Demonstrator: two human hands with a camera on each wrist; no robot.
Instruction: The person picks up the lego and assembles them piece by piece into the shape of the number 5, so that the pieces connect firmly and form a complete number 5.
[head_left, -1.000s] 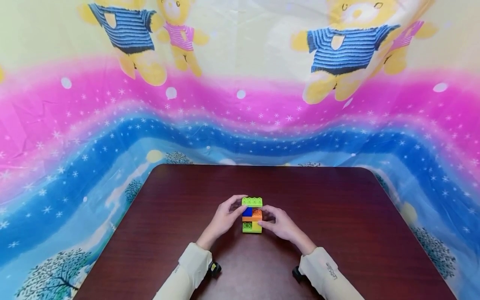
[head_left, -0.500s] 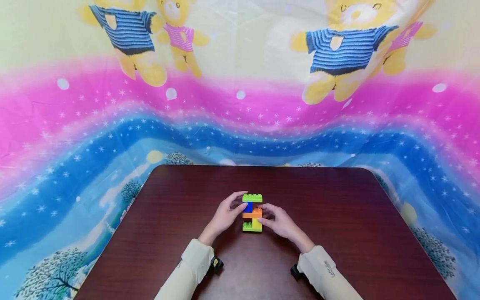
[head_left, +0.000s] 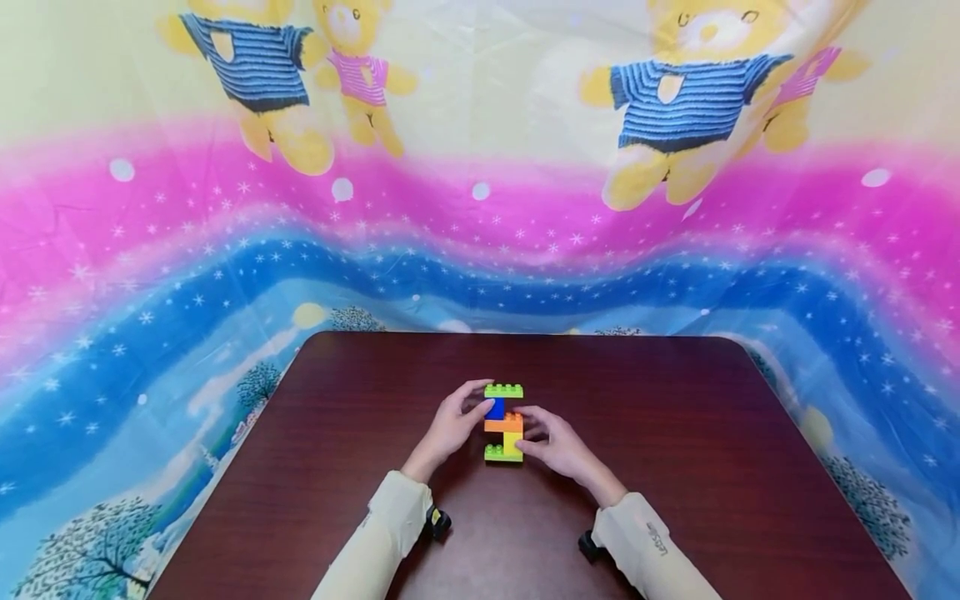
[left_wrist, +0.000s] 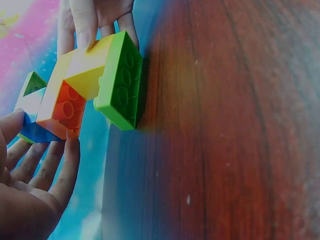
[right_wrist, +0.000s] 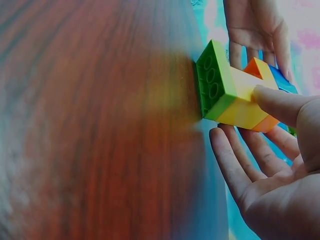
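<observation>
A stack of toy building bricks stands between both hands in the head view. It has a light green brick (head_left: 504,391) on top, then a blue brick (head_left: 497,409), an orange brick (head_left: 494,426), a yellow brick (head_left: 513,442) and a green brick (head_left: 502,456) at the bottom. My left hand (head_left: 450,423) pinches the blue brick, thumb on its front. The right hand (head_left: 562,448) holds the yellow brick, with its thumb (right_wrist: 280,102) on one face. Both wrist views show the hollow underside of the bottom green brick (left_wrist: 122,82), so the stack is off the table.
The dark brown wooden table (head_left: 360,375) lies beneath the hands. Behind it hangs a curtain (head_left: 480,250) printed with bears and snowflakes. A small black device (head_left: 439,523) sits at each wrist, by the cream sleeves (head_left: 397,512).
The stack has tipped slightly, its top shifting away, and fewer stud tops show now. My left hand has moved a little up and away with it. Both hands keep their hold.
</observation>
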